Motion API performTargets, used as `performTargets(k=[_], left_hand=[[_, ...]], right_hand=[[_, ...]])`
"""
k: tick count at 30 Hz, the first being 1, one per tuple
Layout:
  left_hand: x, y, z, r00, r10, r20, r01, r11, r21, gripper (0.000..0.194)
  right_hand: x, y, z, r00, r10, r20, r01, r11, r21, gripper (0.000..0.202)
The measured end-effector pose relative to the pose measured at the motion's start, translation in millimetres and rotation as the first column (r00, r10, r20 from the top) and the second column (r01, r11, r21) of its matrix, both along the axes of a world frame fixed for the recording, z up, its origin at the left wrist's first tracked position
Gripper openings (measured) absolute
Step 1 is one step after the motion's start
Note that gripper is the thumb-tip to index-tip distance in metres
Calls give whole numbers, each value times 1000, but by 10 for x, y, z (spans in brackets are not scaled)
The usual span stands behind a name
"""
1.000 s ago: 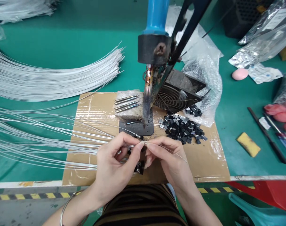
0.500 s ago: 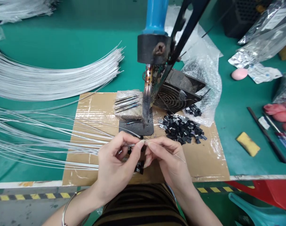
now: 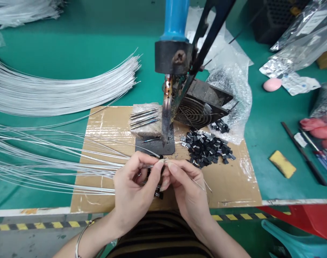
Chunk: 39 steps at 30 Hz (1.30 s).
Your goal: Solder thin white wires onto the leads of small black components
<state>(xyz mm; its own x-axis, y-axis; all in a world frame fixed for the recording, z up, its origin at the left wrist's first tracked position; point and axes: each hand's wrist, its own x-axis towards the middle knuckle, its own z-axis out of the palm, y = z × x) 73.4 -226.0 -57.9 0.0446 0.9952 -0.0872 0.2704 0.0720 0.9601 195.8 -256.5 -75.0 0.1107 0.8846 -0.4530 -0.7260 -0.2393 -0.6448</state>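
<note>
My left hand [image 3: 138,191] pinches a thin wire between thumb and forefinger, just below the soldering iron tip [image 3: 165,132]. My right hand [image 3: 189,188] is closed in a pinch on a thin wire too, its fingertips meeting those of the left. Fine wire ends [image 3: 206,184] stick out past the right hand. Long white wires [image 3: 99,166] run in from the left toward my left hand. Small black connectors [image 3: 158,193] lie between and under the hands, partly hidden.
On the cardboard [image 3: 238,179] lie a pile of black parts [image 3: 206,147] and a block with metal rods [image 3: 146,120]. A fan [image 3: 201,104] stands behind. A thick wire bundle [image 3: 58,95] is at left, a yellow sponge [image 3: 282,164] at right.
My right hand has shifted slightly left and turned a little, and the wire ends beside it now spread apart. My left hand has barely moved. The whole view has shifted slightly.
</note>
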Motion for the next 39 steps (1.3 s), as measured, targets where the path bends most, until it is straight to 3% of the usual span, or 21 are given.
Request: performTargets(k=[3, 6, 9, 12, 15, 19, 22, 25, 28, 30, 34, 36, 39], left_hand=[[-25, 19, 9, 1000, 5, -31, -5, 1000, 3, 5], [-46, 55, 20, 998, 33, -50, -33, 999, 0, 4], [-51, 89, 31, 999, 36, -21, -36, 999, -25, 3], [-57, 101, 25, 1000, 20, -16, -21, 999, -35, 3], [-76, 89, 7, 999, 4, -39, -5, 1000, -23, 3], [-97, 68, 2, 997, -31, -75, 30, 1000, -9, 3], [-101, 65, 12, 995, -42, -86, 42, 999, -6, 4], [-104, 70, 17, 994, -61, -94, 59, 998, -19, 5], [-110, 77, 18, 991, -73, -111, 73, 997, -8, 6], [-113, 84, 24, 989, -73, -126, 74, 997, 3, 7], [-118, 96, 57, 987, -84, -141, 85, 996, 2, 8], [-121, 100, 71, 987, -81, -139, 80, 997, -12, 9], [-124, 103, 80, 987, -76, -140, 71, 997, -42, 10]], right_hand=[[117, -21, -16, 995, 33, 97, -37, 998, 42, 13], [363, -48, -30, 927, -60, 370, 12, 992, 129, 22], [613, -73, -33, 679, -174, 713, 83, 983, 162, 12], [753, -99, -50, 402, -132, 906, 9, 990, 141, 11], [786, -119, -105, 173, -104, 979, -136, 982, 129, 11], [764, -111, -188, -149, -172, 974, -313, 942, 119, 9], [741, -88, -215, -229, -203, 952, -349, 930, 115, 8], [715, -77, -207, -208, -239, 948, -331, 930, 161, 11], [667, -88, -168, -115, -237, 965, -240, 949, 204, 12], [614, -96, -128, 41, -172, 984, -132, 976, 175, 8], [481, -64, -16, 471, -82, 878, 22, 996, 81, 4], [427, -25, 44, 590, -82, 803, 34, 996, 77, 7], [371, 32, 111, 685, -43, 727, -11, 997, 70, 11]])
